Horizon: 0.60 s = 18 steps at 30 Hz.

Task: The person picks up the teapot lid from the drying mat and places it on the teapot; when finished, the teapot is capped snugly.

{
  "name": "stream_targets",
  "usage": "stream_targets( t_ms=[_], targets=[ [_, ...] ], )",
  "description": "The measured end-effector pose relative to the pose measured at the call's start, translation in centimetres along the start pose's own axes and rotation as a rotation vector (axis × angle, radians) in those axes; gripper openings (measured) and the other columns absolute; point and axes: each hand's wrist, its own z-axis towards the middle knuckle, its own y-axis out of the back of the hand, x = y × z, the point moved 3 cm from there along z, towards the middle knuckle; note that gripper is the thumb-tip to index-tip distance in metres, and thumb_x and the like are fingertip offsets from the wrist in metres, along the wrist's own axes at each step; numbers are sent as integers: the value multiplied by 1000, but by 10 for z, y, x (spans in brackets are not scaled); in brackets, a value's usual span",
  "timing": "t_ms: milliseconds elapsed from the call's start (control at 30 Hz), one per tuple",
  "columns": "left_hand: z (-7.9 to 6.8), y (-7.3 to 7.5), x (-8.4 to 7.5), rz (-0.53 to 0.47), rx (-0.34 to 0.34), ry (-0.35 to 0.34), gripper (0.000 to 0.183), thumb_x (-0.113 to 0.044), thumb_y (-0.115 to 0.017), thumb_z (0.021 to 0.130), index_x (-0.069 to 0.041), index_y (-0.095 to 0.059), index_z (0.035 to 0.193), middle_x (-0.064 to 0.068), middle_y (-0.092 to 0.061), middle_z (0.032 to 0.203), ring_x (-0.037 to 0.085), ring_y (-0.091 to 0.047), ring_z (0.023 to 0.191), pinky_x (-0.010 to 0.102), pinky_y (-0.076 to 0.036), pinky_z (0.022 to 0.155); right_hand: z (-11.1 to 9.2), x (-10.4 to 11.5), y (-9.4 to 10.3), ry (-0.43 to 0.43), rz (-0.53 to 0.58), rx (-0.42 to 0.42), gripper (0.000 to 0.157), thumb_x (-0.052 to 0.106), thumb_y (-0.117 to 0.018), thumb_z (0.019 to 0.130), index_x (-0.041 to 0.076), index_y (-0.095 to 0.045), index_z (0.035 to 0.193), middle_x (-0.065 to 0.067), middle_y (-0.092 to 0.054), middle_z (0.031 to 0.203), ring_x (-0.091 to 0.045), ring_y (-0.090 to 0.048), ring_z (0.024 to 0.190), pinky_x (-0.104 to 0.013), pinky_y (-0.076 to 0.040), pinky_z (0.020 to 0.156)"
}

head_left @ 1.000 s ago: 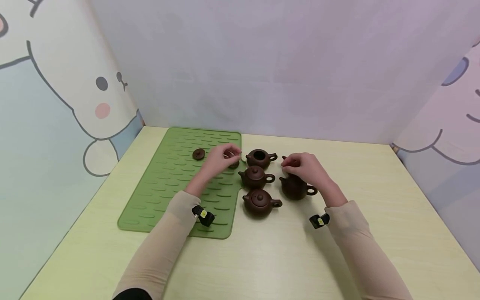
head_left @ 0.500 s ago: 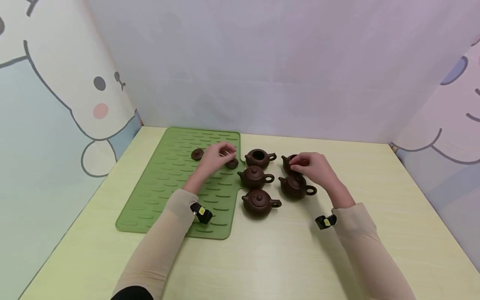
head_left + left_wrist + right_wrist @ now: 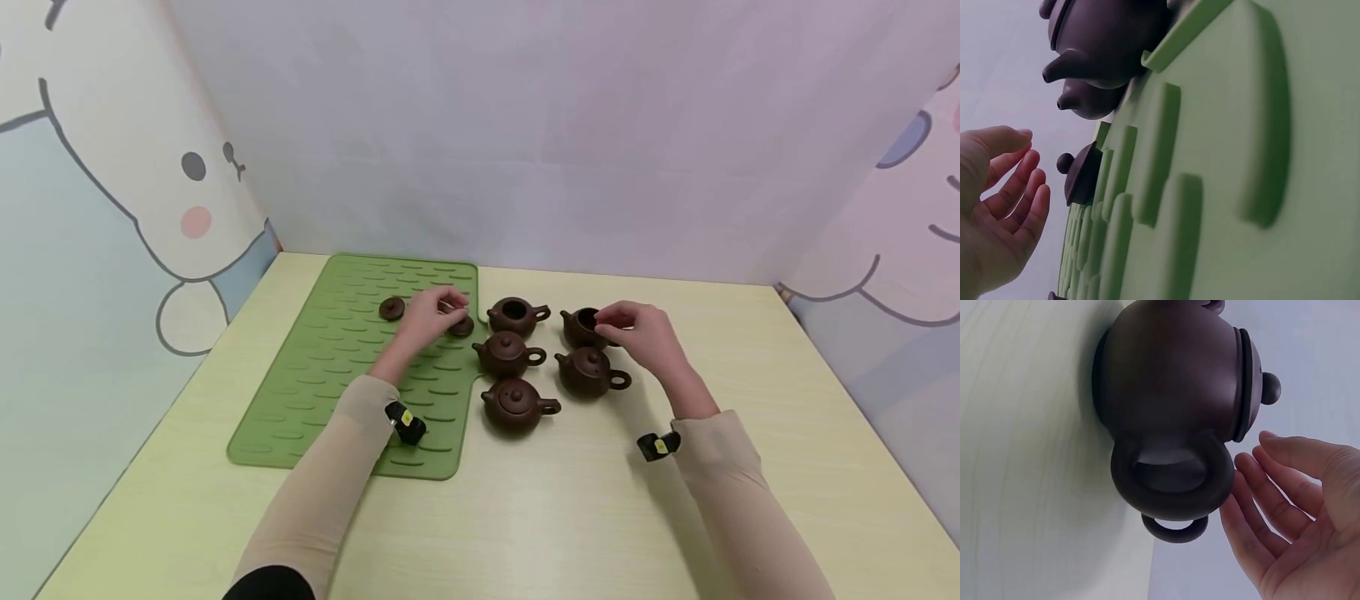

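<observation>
My left hand (image 3: 426,323) hovers over the green mat with its fingers loosely bent and nothing in them. Just beyond its fingertips lies a dark brown teapot lid (image 3: 1083,175), knob up; a gap shows between them in the left wrist view. A second lid (image 3: 392,308) is farther left on the mat. My right hand (image 3: 647,335) is at the right side of a lidless teapot (image 3: 577,330), fingers relaxed, overlapping its handle in the head view. Nearer to me stands a lidded teapot (image 3: 1172,375), which fills much of the right wrist view.
Left of these two pots, three more small teapots form a column: a lidless one (image 3: 513,320) at the back, then a lidded one (image 3: 504,358) and another lidded one (image 3: 513,412). The green mat (image 3: 315,408) covers the left of the pale wooden table (image 3: 570,517).
My right hand has drawn back to the right, uncovering the lidless teapot and the lidded one before it. My left hand has shifted slightly left, so more of the nearby lid shows.
</observation>
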Motion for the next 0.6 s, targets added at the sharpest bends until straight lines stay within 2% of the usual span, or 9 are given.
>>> stream_targets(
  t_ms=[167,433,600],
  targets=[
    [2,-3,4,22,-9,32,21,-20,-67,96,-8,-69,113,9,-71,114,26,-67,104,40,-58,85,-1,-6,3,-23,19,-66,25,16,-67,95,2,-70,115,-20,-73,111,-36,-68,105,-43,-52,87],
    [2,-6,5,10,-12,38,21,-14,-66,96,-6,-68,115,11,-69,121,28,-68,106,41,-58,87,-4,-17,5,-73,37,-124,30,15,-67,95,-2,-68,119,-24,-71,115,-39,-68,110,-23,-50,79],
    [1,-7,5,14,-14,42,23,-12,-67,95,-6,-68,117,12,-69,122,29,-67,108,42,-57,88,-4,-25,3,-109,36,-118,32,17,-67,95,-2,-67,120,-25,-69,118,-40,-67,111,-27,-51,81]
  ],
)
